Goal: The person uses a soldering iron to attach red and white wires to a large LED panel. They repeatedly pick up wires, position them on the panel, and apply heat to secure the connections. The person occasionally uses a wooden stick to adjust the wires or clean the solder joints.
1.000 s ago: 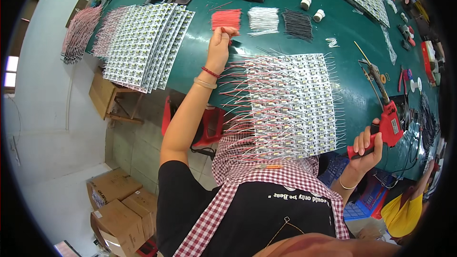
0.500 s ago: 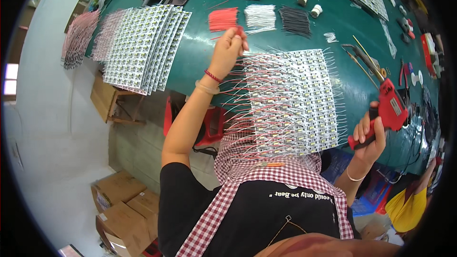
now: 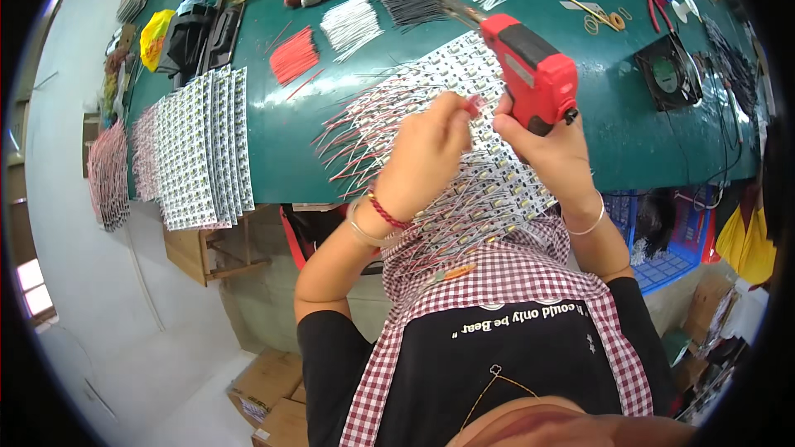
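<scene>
- The left hand pinches a red bit between thumb and forefinger; it is too small and blurred for me to tell what it is.
- The right hand has its fingers curled round the grip of a red gun, whose nose points beyond both hands, close by the black wires; I cannot tell whether it touches them.
- The sheet of boards lies beneath the fingers of both hands, its near end over the apron.
- Its leads fan out left of the left fingers. A sleeve or wrist dragging there could bend or pull them.
- Beyond those fingers, leftward, sit red wires and white wires; a careless elbow could mix them.
- If the nose is hot, a tilt of the right wrist could scorch nearby insulation or burn the left fingertips.
- A loosened pinch could drop the bit among the leads.
</scene>
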Tool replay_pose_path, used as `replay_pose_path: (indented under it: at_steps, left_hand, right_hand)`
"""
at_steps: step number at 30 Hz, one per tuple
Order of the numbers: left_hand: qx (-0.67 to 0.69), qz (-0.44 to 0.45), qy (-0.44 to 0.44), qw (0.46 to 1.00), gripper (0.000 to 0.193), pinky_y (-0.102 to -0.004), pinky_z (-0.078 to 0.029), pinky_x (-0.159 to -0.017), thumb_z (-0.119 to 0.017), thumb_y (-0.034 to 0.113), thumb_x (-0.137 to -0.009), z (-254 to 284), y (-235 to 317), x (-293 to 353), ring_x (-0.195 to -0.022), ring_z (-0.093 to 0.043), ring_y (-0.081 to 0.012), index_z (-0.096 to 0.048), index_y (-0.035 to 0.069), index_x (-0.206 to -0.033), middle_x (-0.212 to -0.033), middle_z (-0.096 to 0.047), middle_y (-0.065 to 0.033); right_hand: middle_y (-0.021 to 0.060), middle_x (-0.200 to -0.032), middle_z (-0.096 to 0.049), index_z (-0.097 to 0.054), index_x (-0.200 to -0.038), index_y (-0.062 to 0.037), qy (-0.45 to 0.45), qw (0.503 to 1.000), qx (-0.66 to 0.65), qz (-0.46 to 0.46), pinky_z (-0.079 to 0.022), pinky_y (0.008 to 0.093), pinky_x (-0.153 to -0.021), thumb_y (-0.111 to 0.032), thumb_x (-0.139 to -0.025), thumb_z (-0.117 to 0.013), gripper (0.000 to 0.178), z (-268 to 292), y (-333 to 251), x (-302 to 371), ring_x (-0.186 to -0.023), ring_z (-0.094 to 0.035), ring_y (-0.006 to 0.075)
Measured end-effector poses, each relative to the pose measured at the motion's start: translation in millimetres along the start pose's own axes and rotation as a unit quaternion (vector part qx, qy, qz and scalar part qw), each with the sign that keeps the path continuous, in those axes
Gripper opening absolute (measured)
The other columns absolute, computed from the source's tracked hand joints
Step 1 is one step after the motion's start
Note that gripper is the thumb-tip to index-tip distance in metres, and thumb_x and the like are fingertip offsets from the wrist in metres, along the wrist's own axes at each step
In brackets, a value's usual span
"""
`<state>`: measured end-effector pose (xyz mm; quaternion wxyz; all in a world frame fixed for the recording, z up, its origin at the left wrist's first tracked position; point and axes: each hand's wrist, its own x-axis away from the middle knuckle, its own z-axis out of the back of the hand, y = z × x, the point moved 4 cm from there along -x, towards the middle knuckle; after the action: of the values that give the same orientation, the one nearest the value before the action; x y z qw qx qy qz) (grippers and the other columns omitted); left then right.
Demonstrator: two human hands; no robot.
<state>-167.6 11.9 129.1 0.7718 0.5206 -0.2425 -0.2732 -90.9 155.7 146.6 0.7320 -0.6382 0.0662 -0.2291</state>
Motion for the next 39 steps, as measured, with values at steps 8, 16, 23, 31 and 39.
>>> replay_pose_path:
  at_steps: [8,16,23,31,39]
  left_hand:
    - [-0.466,-0.107,0.289,0.829,0.007,-0.0459,-0.044,-0.07,-0.058,0.01,-0.087,167.4,-142.6,-37.0,-0.079,-0.057,-0.0331,-0.062,0.004,-0.084,-0.081,-0.062,-0.0145]
    - [-0.521,-0.14,0.3,0.787,0.005,-0.0403,-0.044,-0.07,-0.065,0.009,-0.082,162.4,-156.0,-38.4,-0.085,-0.057,-0.0282,-0.065,0.004,-0.08,-0.087,-0.061,-0.0068]
    - [-0.124,-0.07,0.255,0.956,0.011,-0.0255,-0.044,-0.06,-0.057,0.008,-0.09,157.5,-129.7,-41.5,-0.064,-0.056,-0.0155,-0.064,0.001,-0.095,-0.082,-0.068,-0.0064]
    - [0.275,0.074,-0.053,0.957,0.012,-0.0191,-0.043,-0.06,-0.054,0.01,-0.096,4.8,-20.6,-15.5,-0.066,-0.052,-0.0053,-0.057,-0.001,-0.099,-0.081,-0.068,-0.0078]
    - [0.231,0.064,-0.047,0.97,0.008,-0.0195,-0.042,-0.055,-0.054,0.006,-0.094,-29.2,-4.6,0.0,-0.061,-0.055,-0.0042,-0.058,-0.001,-0.093,-0.076,-0.069,-0.0068]
  right_hand:
    - [0.0018,-0.082,-0.061,-0.056,-0.114,0.0008,0.041,0.99,-0.129,0.028,-0.046,0.0222,-0.056,-0.001,-0.082,-0.067,0.034,24.4,10.7,15.0,-0.065,-0.057,0.0074]
    - [0.0042,-0.084,-0.061,-0.053,-0.119,0.0019,0.04,0.99,-0.134,-0.001,-0.047,0.0235,-0.057,0.0,-0.082,-0.067,0.039,37.4,19.9,24.4,-0.067,-0.059,0.0099]
    - [0.0054,-0.087,-0.062,-0.053,-0.119,0.0016,0.05,0.985,-0.162,0.017,-0.048,0.0238,-0.058,0.0,-0.082,-0.067,0.04,46.5,14.2,21.8,-0.069,-0.06,0.011]
    - [0.0014,-0.086,-0.064,-0.059,-0.108,-0.0017,-0.003,0.998,-0.055,0.041,-0.049,0.0231,-0.067,-0.006,-0.079,-0.075,0.033,14.1,-1.3,-3.7,-0.076,-0.06,0.0076]
    - [0.0016,-0.079,-0.062,-0.056,-0.1,-0.0017,-0.016,0.999,-0.036,0.023,-0.049,0.0251,-0.065,-0.003,-0.08,-0.069,0.025,9.8,3.1,4.1,-0.073,-0.059,0.0073]
